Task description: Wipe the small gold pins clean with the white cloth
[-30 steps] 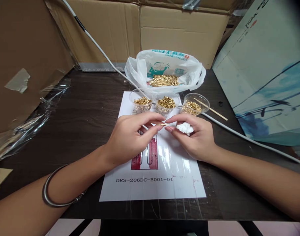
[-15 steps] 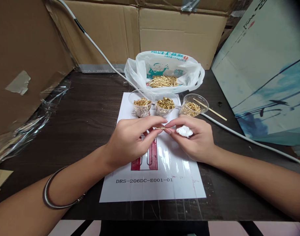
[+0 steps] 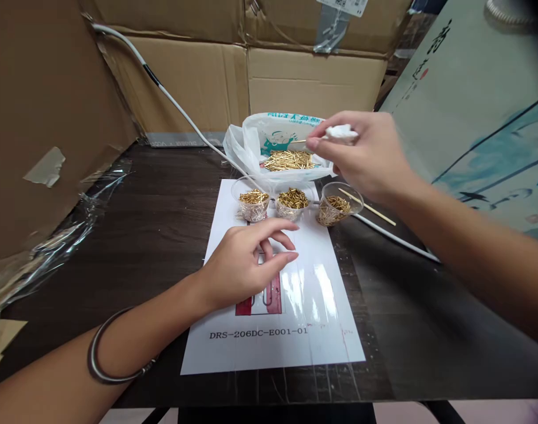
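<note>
My right hand (image 3: pixel 375 150) is raised over the right side of a white plastic bag (image 3: pixel 245 146). Its thumb and fingers pinch a thin gold pin (image 3: pixel 298 141), and a white wad of tissue (image 3: pixel 342 133) is tucked in the same hand. Below the pin, a heap of gold pins (image 3: pixel 289 160) lies in the bag. Above the printed sheet (image 3: pixel 269 354), my left hand (image 3: pixel 240 262) is open, thumb and fingers apart and holding nothing. Just beyond it stand a left clear cup (image 3: pixel 253 216), a middle cup (image 3: pixel 292 214) and a right cup (image 3: pixel 328 221), each with small gold parts inside.
A wooden stick (image 3: pixel 375 214) leans out of the right cup onto the dark table (image 3: pixel 163 235). A white cable (image 3: pixel 181 112) runs behind the cups. Cardboard (image 3: pixel 198 76) walls the back and left, and a pale painted panel (image 3: pixel 485 129) stands at the right.
My hands were together at a gold pin above the sheet. The right has moved up and away to the bag with a pin and the tissue. My left fingers have parted and hold nothing.
</note>
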`<action>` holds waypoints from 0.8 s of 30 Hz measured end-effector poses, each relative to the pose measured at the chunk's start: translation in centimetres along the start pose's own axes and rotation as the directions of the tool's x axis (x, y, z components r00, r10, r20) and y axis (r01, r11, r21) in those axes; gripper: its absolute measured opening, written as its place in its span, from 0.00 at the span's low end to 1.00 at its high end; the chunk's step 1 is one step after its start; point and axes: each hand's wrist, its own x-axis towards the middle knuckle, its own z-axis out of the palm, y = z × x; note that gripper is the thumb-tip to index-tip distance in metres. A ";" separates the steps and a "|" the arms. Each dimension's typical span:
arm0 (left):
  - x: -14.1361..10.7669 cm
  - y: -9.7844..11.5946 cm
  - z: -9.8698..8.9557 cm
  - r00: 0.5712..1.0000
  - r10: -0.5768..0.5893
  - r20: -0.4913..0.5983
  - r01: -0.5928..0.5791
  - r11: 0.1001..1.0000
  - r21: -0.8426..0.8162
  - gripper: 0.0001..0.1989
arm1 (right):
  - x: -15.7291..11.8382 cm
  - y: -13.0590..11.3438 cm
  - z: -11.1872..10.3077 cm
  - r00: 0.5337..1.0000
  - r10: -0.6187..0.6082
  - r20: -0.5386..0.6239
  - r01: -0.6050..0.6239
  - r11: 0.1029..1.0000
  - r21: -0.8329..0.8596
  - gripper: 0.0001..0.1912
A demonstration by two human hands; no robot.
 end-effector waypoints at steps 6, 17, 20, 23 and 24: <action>-0.1 0.1 -0.1 0.998 0.061 0.033 -0.063 0.994 0.088 0.11 | 6.7 6.7 3.2 0.971 0.128 0.202 -0.088 0.977 -0.196 0.06; 0.1 -0.2 0.0 0.991 0.062 0.121 -0.080 0.986 0.149 0.08 | 7.6 8.1 4.0 0.942 0.238 0.234 -0.135 0.913 -0.385 0.08; 0.0 -0.2 0.0 0.990 0.057 0.133 -0.078 0.984 0.159 0.09 | 7.9 8.4 3.8 0.941 0.250 0.229 -0.140 0.902 -0.409 0.10; 0.0 -0.2 0.0 0.988 0.060 0.144 -0.084 0.983 0.164 0.09 | 8.3 8.3 3.6 0.946 0.229 0.231 -0.115 0.899 -0.422 0.09; 0.0 -0.3 0.0 0.987 0.057 0.147 -0.082 0.982 0.169 0.09 | 8.2 7.8 3.4 0.954 0.207 0.217 -0.102 0.905 -0.413 0.08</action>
